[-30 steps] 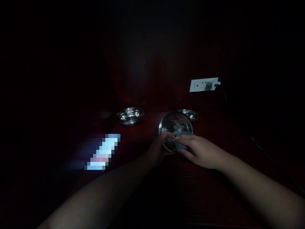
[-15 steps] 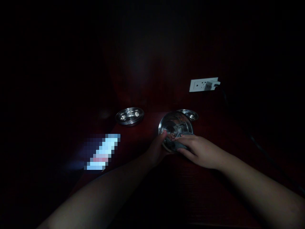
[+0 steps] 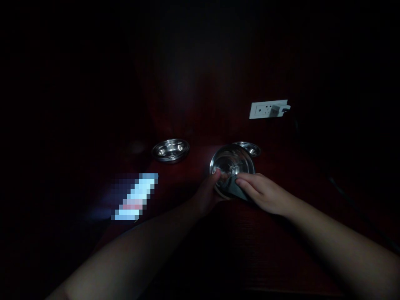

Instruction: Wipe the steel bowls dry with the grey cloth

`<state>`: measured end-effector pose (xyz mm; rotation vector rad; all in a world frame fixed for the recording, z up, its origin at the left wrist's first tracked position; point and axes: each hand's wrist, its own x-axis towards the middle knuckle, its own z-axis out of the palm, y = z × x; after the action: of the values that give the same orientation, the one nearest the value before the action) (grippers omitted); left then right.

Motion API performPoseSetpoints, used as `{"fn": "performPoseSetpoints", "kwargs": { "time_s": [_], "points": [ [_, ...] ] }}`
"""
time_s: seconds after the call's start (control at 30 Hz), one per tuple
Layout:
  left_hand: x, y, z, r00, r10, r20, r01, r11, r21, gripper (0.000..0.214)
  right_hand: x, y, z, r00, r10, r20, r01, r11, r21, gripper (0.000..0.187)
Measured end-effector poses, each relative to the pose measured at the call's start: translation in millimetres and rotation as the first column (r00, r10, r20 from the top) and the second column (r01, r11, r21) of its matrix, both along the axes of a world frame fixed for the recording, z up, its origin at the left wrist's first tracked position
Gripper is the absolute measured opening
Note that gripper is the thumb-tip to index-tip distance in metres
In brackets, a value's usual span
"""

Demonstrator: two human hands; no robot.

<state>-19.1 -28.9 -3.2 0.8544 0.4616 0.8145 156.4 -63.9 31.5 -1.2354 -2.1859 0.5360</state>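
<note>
The scene is very dark. A shiny steel bowl (image 3: 231, 163) stands tilted toward me on a dark red wooden table (image 3: 265, 241). My left hand (image 3: 208, 193) grips the bowl's near left rim, thumb over the edge. My right hand (image 3: 264, 192) presses a grey cloth (image 3: 233, 189) against the bowl's lower inside, fingers closed on the cloth.
A second steel bowl (image 3: 170, 149) sits to the left, and a third (image 3: 249, 148) lies just behind the held one. A lit, blurred screen (image 3: 135, 197) glows at the left. A white wall socket (image 3: 268, 109) with a plug and cable is at the back right.
My right hand with the cloth has slid slightly right and down inside the bowl. The bowl has tipped a little. My left hand keeps its grip.
</note>
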Motion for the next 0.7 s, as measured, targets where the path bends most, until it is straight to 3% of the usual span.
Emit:
{"fn": "performPoseSetpoints", "kwargs": {
  "time_s": [0.13,0.37,0.5,0.7],
  "points": [
    [0.8,-0.9,0.2,1.000,0.010,0.013,-0.010,1.000,0.017,0.058,0.5,4.1,-5.1,0.990,-0.070,-0.120,0.067,0.997,-0.029,0.041],
    [2.2,-1.0,0.5,1.000,0.006,0.008,-0.006,1.000,0.028,0.061,2.0,9.4,-11.5,0.961,-0.103,-0.255,0.075,0.990,-0.117,0.046],
    [1.7,0.5,-2.2,1.000,0.002,0.017,-0.002,1.000,0.011,0.056,1.6,3.5,-6.0,0.981,-0.030,-0.193,0.014,0.996,-0.086,0.045],
    [-0.3,6.2,-6.4,0.999,-0.040,-0.017,0.040,0.999,0.002,0.063,-0.2,-3.5,-2.6,0.990,0.138,0.037,-0.140,0.988,0.059,0.035]
  ]
}}
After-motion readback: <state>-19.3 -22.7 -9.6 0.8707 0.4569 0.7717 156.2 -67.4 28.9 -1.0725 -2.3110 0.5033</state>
